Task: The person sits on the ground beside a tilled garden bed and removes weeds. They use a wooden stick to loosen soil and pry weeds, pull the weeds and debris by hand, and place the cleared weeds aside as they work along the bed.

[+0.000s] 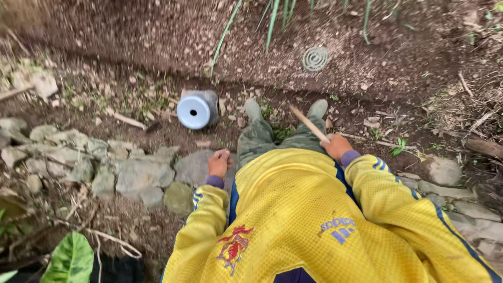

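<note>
Right hand [338, 147] wrapped around upper end of wooden stick [309, 124]; stick slants up-left over trouser legs toward boots [285, 109]. Left hand [219, 163] curled into loose fist, holding nothing visible, just above grey stone [194, 167] in stone row. Blue-bottomed pot [197, 109] lies on side on soil, apart from left hand. Round grey grate [315, 58] sits upslope. Green leaf [70, 259] at lower left.

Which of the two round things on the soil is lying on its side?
The blue-ended pot, by the left hand. The grey spiral disc farther up lies flat on the soil.
</note>
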### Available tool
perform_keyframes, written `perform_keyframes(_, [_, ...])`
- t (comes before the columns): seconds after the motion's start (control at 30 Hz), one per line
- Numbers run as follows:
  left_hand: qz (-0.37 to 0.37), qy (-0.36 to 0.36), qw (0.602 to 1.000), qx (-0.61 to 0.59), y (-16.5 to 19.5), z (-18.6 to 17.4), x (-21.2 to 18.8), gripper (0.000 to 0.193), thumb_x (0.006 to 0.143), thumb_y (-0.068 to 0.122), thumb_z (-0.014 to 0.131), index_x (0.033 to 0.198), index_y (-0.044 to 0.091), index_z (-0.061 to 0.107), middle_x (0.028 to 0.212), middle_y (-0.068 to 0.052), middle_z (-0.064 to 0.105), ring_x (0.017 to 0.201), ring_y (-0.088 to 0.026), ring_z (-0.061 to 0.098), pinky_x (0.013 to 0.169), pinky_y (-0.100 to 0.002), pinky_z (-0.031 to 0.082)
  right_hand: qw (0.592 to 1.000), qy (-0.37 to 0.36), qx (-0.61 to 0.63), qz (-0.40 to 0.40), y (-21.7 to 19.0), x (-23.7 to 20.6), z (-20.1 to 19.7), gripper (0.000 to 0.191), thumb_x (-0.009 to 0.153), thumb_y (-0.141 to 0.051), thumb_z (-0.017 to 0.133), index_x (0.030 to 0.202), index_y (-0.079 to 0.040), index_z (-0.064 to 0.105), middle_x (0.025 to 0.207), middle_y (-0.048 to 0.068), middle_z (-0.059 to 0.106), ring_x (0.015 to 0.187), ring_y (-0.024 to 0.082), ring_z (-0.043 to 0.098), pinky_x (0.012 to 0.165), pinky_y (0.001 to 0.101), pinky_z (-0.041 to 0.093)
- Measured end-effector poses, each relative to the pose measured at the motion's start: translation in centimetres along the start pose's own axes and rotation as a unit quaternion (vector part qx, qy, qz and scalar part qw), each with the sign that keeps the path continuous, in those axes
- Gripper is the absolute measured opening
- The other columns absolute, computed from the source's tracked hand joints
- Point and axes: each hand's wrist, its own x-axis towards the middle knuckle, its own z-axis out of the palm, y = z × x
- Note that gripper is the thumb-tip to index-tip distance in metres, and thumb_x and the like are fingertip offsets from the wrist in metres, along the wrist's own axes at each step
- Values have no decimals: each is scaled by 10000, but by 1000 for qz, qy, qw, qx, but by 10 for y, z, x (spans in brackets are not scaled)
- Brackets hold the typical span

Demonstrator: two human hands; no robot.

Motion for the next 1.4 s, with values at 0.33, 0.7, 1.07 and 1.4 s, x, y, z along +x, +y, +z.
perform_keyframes(0.33, [4, -178, 978, -108, -17, 39, 12, 525, 973, 454, 595, 1371, 114, 627, 1196, -55, 709, 1003, -184, 708, 833, -364, 565, 951, -266, 148, -57, -173, 16, 44, 345, 1007, -358, 607, 1161, -53, 655, 754, 18, 603, 598, 132, 530, 555, 336, 452])
perform_keyframes(0.7, [-39, 70, 837, -542, -60, 29, 21, 222, 967, 223, 677, 1109, 59, 626, 813, -59, 608, 678, -227, 668, 621, -389, 593, 917, -383, 80, -72, -169, 52, 102, 368, 1005, -342, 607, 1229, -67, 706, 798, 5, 628, 654, 95, 580, 616, 299, 507])
perform_keyframes(1.07, [-59, 299, 843, -444, -143, -80, 36, 184, 944, 228, 738, 1046, 92, 667, 740, 1, 585, 525, -124, 548, 532, -333, 528, 976, -197, 20, 95, -68, 120, 57, 263, 1044, -258, 639, 1152, -32, 718, 815, 79, 687, 622, 147, 620, 571, 349, 519])
perform_keyframes(1.4, [-4, 450, 884, -131, -155, -245, 88, 507, 1017, 442, 673, 800, -13, 619, 707, -66, 603, 669, -167, 534, 650, -423, 470, 941, -170, -252, -149, -230, 179, 185, 356, 975, -417, 612, 1149, -143, 760, 1106, 217, 725, 1039, 424, 685, 917, 469, 539])
